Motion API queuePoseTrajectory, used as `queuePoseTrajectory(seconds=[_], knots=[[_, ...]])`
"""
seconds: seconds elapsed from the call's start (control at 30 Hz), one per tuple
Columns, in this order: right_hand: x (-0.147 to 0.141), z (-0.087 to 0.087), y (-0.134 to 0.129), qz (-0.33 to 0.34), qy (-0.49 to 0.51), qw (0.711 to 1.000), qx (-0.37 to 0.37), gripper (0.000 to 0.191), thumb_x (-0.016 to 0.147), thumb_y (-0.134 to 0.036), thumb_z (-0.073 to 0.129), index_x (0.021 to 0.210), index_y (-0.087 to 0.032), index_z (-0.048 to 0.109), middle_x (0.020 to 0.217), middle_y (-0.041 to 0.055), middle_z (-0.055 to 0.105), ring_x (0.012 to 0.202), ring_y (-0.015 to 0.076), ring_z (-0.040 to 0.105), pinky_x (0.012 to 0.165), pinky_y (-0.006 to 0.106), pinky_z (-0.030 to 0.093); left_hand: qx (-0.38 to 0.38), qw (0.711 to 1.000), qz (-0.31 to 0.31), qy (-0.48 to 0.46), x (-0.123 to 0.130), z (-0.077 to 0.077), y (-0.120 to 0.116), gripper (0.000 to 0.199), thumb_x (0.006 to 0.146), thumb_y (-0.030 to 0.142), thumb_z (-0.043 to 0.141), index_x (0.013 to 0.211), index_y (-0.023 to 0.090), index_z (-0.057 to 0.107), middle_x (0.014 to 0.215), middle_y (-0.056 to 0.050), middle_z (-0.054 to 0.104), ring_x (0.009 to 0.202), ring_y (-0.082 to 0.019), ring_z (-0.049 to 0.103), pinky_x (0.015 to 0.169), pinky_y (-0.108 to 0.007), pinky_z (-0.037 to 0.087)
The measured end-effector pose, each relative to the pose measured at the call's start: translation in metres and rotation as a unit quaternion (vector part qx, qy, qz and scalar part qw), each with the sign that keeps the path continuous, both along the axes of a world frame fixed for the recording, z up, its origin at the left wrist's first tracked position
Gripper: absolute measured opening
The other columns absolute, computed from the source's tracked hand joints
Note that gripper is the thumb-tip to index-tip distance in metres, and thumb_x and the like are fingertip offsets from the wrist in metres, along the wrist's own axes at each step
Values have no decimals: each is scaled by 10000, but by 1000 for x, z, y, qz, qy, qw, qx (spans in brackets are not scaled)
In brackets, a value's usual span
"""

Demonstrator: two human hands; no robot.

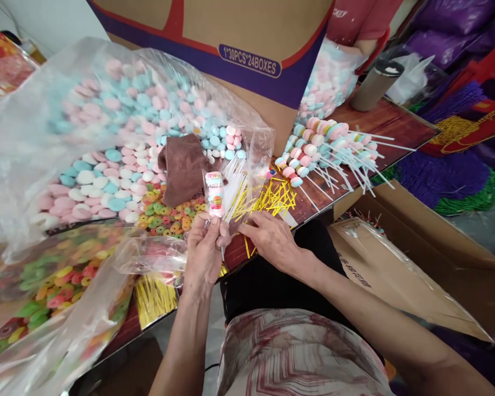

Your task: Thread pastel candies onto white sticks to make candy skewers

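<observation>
My left hand (208,242) is closed around the lower end of a wrapped marshmallow skewer (215,192), which stands upright in a clear printed sleeve. Close to its right, my right hand (270,239) has its fingers bent together beside the yellow twist ties (278,193); what they hold, if anything, is too small to make out. White sticks (236,184) lie just behind my hands. A brown cloth (183,170) rests between the loose marshmallows (124,181) and the ring-shaped gummies (169,214).
Finished marshmallow skewers (313,148) are piled at the right of the table, near a tumbler (377,85). A large carton (214,33) stands at the back. An open cardboard box (470,280) is at lower right. Another person's sleeve (367,22) shows behind the carton.
</observation>
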State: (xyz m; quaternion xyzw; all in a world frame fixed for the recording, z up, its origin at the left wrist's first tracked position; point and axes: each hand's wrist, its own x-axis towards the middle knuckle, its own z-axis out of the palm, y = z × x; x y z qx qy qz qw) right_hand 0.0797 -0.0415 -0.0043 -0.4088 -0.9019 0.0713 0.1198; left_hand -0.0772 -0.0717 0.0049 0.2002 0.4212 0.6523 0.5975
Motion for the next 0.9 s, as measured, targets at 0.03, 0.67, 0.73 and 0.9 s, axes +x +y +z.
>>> queuePoseTrajectory(seconds=[0.03,0.67,0.73,0.9], knots=[[-1,-3,3,35,-6,999,10,154,960,-163,543,936,-222,683,955,56,623,836,183,516,619,288,331,-2,1000,2,-2,0,-1,0,302,710,265,836,772,179,553,596,39,510,481,-35,346,458,-147,294],[29,-14,38,10,-3,997,71,206,984,-122,417,917,-159,608,929,79,619,815,187,520,630,301,332,-61,997,35,18,5,-8,16,240,686,236,783,783,147,583,638,19,560,460,-15,331,423,-132,232],[27,-10,36,19,-12,997,75,171,976,-142,467,932,-167,630,983,76,641,869,194,534,652,301,342,-63,997,37,20,5,-8,16,212,692,218,763,776,150,580,629,21,552,456,-15,327,423,-131,227],[12,-6,33,-8,-67,995,76,180,952,-89,479,926,-148,648,937,106,642,845,220,537,644,318,348,-58,997,50,32,8,-7,16,186,679,194,742,756,156,578,620,19,546,461,-20,341,421,-135,222]])
